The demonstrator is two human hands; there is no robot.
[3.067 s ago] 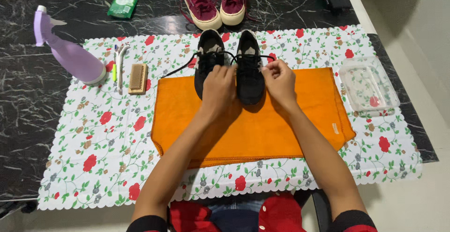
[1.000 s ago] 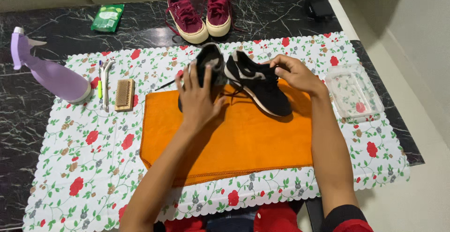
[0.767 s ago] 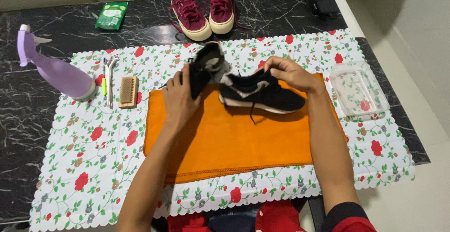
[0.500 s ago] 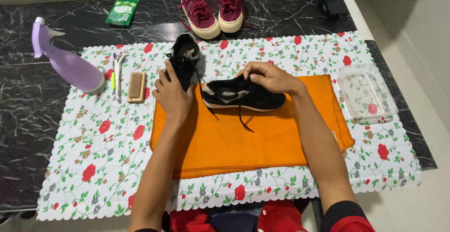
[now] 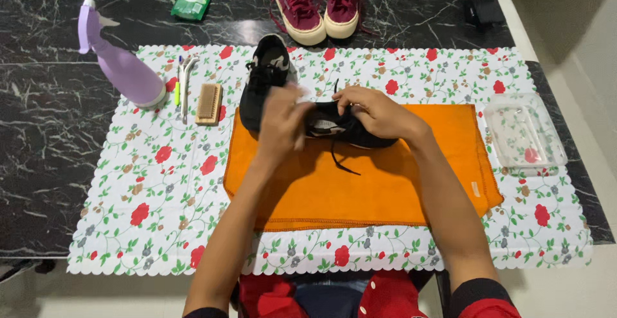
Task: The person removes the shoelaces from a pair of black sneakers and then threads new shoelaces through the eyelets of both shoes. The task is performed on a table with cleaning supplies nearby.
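Head view of a shoe-handling step at a black marble desk [image 5: 38, 138] covered by a flowered mat [image 5: 160, 183] and an orange cloth [image 5: 360, 183]. The step in hand appears to be work on the laces of one black sneaker [image 5: 344, 128], which lies on its side on the cloth between the two hands, a loose lace trailing below it. The right hand [image 5: 379, 114] rests over the shoe's top, fingers curled onto it in a partly closed grip; the left hand [image 5: 281, 120] is blurred at the shoe's near end, fingers bent, and whether its grip pinches shoe or lace cannot be told. The second black sneaker [image 5: 265, 80] lies untouched just left, half on the cloth. The next move would seem to call for a steady hold by one hand while the other frees the lace.
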